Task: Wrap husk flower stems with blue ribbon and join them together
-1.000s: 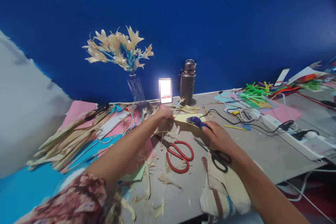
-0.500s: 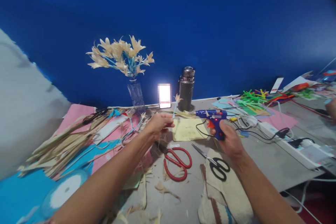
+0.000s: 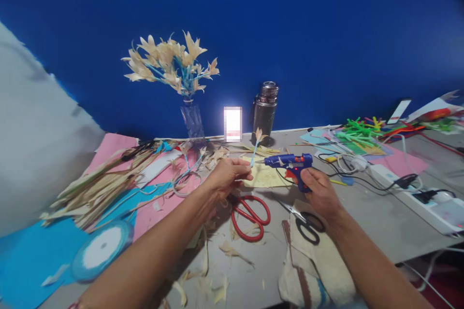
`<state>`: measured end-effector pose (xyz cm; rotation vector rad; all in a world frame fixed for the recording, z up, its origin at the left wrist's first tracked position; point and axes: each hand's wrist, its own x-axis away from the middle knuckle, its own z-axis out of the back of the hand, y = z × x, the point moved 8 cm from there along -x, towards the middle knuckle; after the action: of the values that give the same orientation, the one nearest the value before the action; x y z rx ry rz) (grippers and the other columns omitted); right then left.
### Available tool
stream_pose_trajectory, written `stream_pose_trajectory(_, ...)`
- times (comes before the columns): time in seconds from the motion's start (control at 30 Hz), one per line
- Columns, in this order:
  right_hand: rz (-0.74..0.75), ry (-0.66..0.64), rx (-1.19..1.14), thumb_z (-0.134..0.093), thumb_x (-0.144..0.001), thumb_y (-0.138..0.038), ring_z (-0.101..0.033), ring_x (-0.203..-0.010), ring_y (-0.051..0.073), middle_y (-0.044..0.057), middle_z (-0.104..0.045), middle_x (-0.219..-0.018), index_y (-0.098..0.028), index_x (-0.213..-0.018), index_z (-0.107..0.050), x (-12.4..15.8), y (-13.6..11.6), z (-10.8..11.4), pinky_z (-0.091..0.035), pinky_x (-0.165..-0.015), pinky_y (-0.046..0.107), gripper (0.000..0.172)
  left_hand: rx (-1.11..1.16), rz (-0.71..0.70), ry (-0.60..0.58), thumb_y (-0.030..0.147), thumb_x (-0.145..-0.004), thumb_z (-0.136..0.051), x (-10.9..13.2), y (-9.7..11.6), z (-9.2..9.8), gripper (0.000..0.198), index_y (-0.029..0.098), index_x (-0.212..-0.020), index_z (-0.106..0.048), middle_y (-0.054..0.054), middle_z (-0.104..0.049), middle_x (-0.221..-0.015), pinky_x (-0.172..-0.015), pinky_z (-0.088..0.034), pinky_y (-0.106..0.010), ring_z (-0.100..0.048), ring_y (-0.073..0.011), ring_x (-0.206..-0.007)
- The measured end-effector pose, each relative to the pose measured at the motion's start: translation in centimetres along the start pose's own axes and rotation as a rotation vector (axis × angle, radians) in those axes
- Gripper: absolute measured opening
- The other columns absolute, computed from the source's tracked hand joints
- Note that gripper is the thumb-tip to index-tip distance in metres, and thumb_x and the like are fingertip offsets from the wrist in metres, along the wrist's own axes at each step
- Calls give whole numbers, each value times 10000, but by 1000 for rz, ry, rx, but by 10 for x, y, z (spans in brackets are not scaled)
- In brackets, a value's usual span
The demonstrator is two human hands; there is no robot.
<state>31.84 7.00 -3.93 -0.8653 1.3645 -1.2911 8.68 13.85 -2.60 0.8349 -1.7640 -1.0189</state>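
Note:
Between its fingertips my left hand [image 3: 232, 175] pinches the blue stem of a small pale husk flower [image 3: 258, 140], held upright. My right hand [image 3: 322, 190] is wrapped round the handle of a blue glue gun [image 3: 290, 160] with an orange trigger and a lit red light. The nozzle points left, close to the flower's stem; whether they touch I cannot tell. Beneath both lies a yellow paper sheet [image 3: 270, 177]. Red-handled scissors [image 3: 251, 217] lie below my left hand, their blades partly hidden. Black-handled scissors [image 3: 308, 227] rest partly on a cloth [image 3: 319, 265] under my right wrist.
Several husk flowers [image 3: 170, 63] stand in a clear vase [image 3: 193, 123]. Nearby are a thermos [image 3: 266, 111] and a glowing screen [image 3: 232, 124]. Dried husks [image 3: 97, 183] and a blue ribbon roll [image 3: 103, 251] lie left. A power strip [image 3: 416, 198], cables and green pipe cleaners [image 3: 362, 130] are right.
The glue gun's nozzle has come closer to the flower's stem, and the flower now leans slightly right. The whole view has shifted a little. Both hands keep their holds.

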Motion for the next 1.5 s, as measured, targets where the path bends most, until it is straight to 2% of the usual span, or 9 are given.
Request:
stream_pose_trajectory(0.23, 23, -40, 29, -601, -865, -587, -420, -558, 131, 3, -503, -611, -168, -687, -623, 0, -1, -4, -320, -498, 258, 456, -40, -1, 4, 94, -638, -777, 2, 1, -1, 177, 127, -743, -638, -18, -639, -603, -435, -388, -188, -631, -125, -549)
stream_pose_trajectory(0.57, 23, 8, 53, -611, -853, -584, -430, -532, 136, -8, -500, -586, -184, -677, -611, 0, -1, 0, -327, -481, 255, 437, -72, -11, 11, 128, -639, -801, 4, 0, 1, 201, 133, -736, -625, -13, -636, -602, -436, -403, -190, -623, -121, -536)
stream_pose_trajectory(0.77, 74, -22, 101, -606, -843, -597, -392, -530, 130, -10, -486, -577, -179, -653, -614, 1, -11, -5, -309, -488, 259, 459, -61, 4, -1, 84, -668, -762, 5, -1, 0, 164, 125, -744, -623, -8, -622, -602, -423, -412, -190, -614, -116, -528)
stream_pose_trajectory(0.97, 50, 35, 99, -590, -844, -605, -401, -527, 137, -7, -483, -582, -187, -658, -600, 1, -8, 2, -297, -464, 255, 458, -19, 27, -24, 98, -650, -793, 5, -3, -2, 188, 124, -720, -621, -7, -613, -581, -424, -413, -190, -601, -115, -515)
stream_pose_trajectory(1.13, 91, -20, 165, -589, -848, -583, -368, -532, 133, -14, -452, -570, -189, -639, -590, 2, -16, -5, -295, -483, 260, 446, -20, 33, -25, 86, -659, -782, 3, -6, -2, 174, 124, -717, -622, -11, -613, -575, -421, -412, -185, -604, -117, -513)
stream_pose_trajectory(1.33, 111, 16, 181, -584, -860, -555, -369, -544, 134, -15, -454, -575, -184, -649, -611, 3, -18, -1, -293, -495, 262, 427, -22, 46, -30, 75, -686, -755, 1, -8, -1, 140, 120, -710, -625, -18, -610, -561, -420, -422, -183, -591, -112, -499)
stream_pose_trajectory(1.5, 143, -22, 229, -594, -853, -544, -399, -568, 143, -6, -482, -598, -184, -657, -629, 3, -24, -5, -328, -514, 265, 411, -26, 47, -48, 96, -679, -775, 0, -9, -2, 158, 122, -695, -620, -19, -608, -554, -419, -417, -178, -583, -108, -490)
